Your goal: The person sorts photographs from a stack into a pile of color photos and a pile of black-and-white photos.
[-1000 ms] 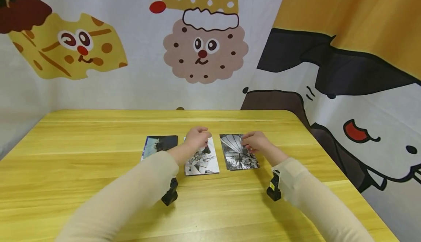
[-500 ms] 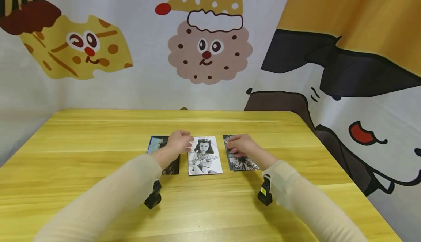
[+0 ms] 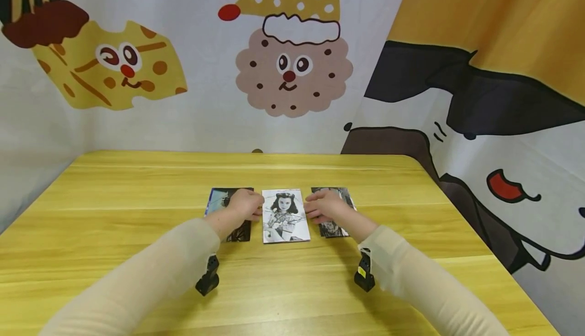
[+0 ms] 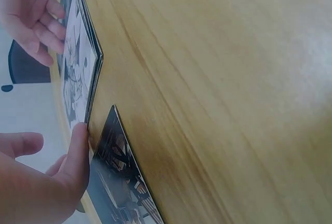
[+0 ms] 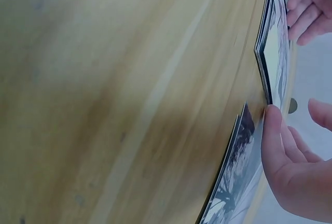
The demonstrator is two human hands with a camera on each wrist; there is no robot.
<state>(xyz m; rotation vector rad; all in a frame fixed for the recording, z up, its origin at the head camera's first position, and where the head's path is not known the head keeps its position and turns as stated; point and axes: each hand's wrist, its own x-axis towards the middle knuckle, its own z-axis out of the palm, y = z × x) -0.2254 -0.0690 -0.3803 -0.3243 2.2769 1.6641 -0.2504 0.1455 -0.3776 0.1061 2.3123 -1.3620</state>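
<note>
Three small piles of photo cards lie in a row on the wooden table. On top of the middle pile [image 3: 285, 222] is a black-and-white portrait; the wrist views show several cards stacked in it. My left hand [image 3: 242, 206] is at that pile's left edge, and its index fingertip seems to touch the side in the left wrist view. Opposite it, my right hand [image 3: 329, 207] has its fingertips at the right edge. Both hands have fairly straight fingers. The left pile [image 3: 218, 200] and the right pile [image 3: 335, 230] are partly hidden beneath the hands.
The yellow wood-grain table [image 3: 283, 295] reaches back to a curtain [image 3: 196, 123] printed with cartoon figures. Small black wrist cameras sit under both sleeves. The right pile's cards are slightly fanned.
My left hand has moved left from over the middle pile to its left edge, uncovering the portrait. My right hand has shifted left from the right pile to the middle pile's right edge.
</note>
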